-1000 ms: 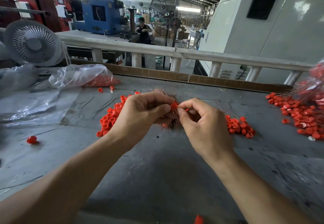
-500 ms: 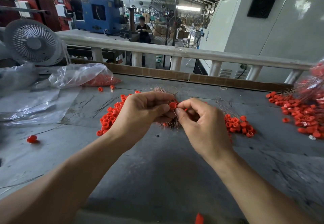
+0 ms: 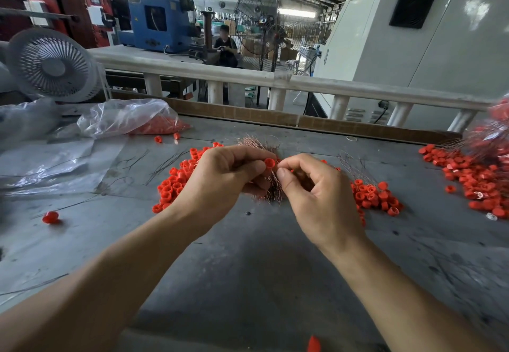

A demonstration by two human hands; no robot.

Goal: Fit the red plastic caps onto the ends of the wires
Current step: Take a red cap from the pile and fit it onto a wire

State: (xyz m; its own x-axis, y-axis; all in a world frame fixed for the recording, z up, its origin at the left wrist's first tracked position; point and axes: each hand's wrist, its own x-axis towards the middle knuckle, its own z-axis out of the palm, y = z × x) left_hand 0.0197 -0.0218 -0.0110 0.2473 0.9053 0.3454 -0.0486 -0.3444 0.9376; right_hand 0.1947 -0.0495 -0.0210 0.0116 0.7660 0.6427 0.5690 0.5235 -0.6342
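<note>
My left hand (image 3: pixel 220 175) pinches a red plastic cap (image 3: pixel 269 163) between thumb and forefinger, and a bundle of thin copper wires (image 3: pixel 271 190) runs through its palm. My right hand (image 3: pixel 314 186) is curled with thumb and forefinger pinched at the cap's right side; the wire it pinches is too thin to make out clearly. A pile of loose red caps (image 3: pixel 176 183) lies on the grey table (image 3: pixel 248 269) behind my left hand. Another pile of red caps (image 3: pixel 374 197) sits to the right of my right hand.
A larger heap of capped wires and caps (image 3: pixel 479 181) lies at the right edge. A clear plastic bag with red caps (image 3: pixel 132 120) and a small white fan (image 3: pixel 52 65) stand at the back left. One stray cap (image 3: pixel 50 217) lies at the left. A white railing (image 3: pixel 275 79) borders the table.
Both hands stay pinched together at the cap; they have shifted only slightly, and the cap's open end has turned a little more into view.
</note>
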